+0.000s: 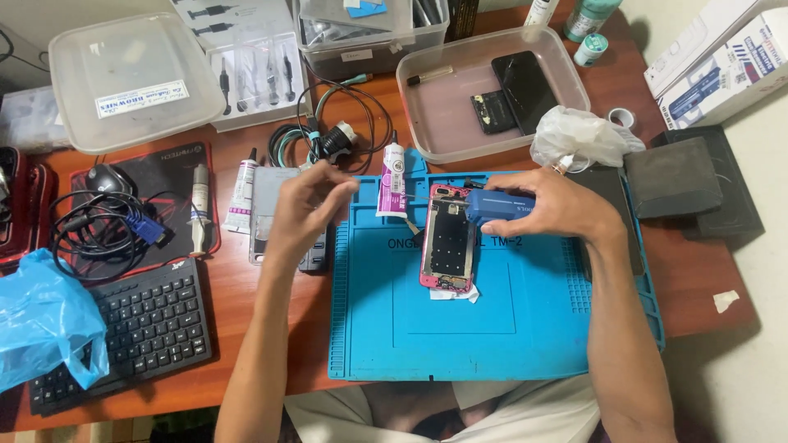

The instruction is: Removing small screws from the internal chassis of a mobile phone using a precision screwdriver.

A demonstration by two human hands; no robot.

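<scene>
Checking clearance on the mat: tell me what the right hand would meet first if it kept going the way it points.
The right hand points leftward, holding a blue tool over the pink phone frame. Beyond it, the glue tube probably comes first; depth is unclear.

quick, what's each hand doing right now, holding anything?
Left hand: raised above the desk, fingers loosely curled, holding nothing visible.
Right hand: closed on a blue tool over the pink phone frame.

Head view, steeply down, close.

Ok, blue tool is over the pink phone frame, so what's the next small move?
Probably bring the left hand down to steady the pink phone frame: it lies loose on the blue mat, while the right hand holds the blue tool at its top edge.
</scene>
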